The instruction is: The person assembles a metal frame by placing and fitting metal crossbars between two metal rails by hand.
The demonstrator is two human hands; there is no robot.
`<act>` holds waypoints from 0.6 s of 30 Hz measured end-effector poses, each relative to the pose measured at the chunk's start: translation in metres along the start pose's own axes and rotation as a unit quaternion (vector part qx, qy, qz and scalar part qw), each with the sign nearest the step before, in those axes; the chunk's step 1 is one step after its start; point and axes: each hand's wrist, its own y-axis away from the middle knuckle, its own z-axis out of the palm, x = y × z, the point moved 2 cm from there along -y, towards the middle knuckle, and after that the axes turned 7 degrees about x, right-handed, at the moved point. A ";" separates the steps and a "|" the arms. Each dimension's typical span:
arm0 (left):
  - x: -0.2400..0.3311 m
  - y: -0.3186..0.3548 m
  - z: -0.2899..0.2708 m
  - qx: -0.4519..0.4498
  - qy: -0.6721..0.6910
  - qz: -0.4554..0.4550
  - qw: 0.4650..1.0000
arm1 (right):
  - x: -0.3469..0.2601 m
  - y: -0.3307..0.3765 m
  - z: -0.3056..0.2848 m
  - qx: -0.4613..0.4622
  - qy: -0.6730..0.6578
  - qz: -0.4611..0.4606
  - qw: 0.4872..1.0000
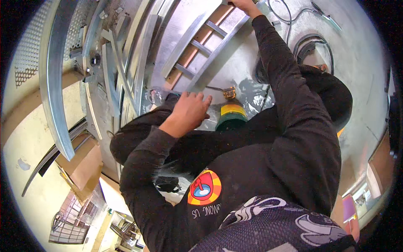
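A ladder-like metal frame [220, 49] of grey tubes, with short crosspieces between two long rails, lies on the floor in front of me. A brown board [173, 78] shows beneath its left rail. My left hand [189, 111] is at the frame's near end, fingers apart and holding nothing; whether it touches the rail I cannot tell. Reaching to the frame's far end, my right hand [247, 6] is closed on it, partly cut off by the picture's top edge. Between my legs are a yellow-and-black tape measure [229, 93] and a round green-and-yellow object [232, 116].
Several long metal bars [56, 80] and offcuts lie at the left beside a perforated panel [31, 59]. At the far right are a black cable [289, 21], a tool with a dark handle [307, 49] and a thin pointed tool [329, 19]. Clear plastic [261, 98] lies near my legs.
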 end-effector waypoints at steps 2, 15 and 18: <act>0.003 -0.008 0.000 -0.002 -0.007 0.001 1.000 | 0.000 0.008 -0.022 0.069 0.247 -0.095 0.962; 0.013 -0.013 0.026 -0.071 0.010 0.037 0.997 | 0.017 0.036 0.000 0.103 0.366 -0.116 0.918; 0.012 -0.011 0.023 -0.063 0.024 0.023 0.997 | 0.022 0.033 0.008 0.090 0.395 -0.096 0.909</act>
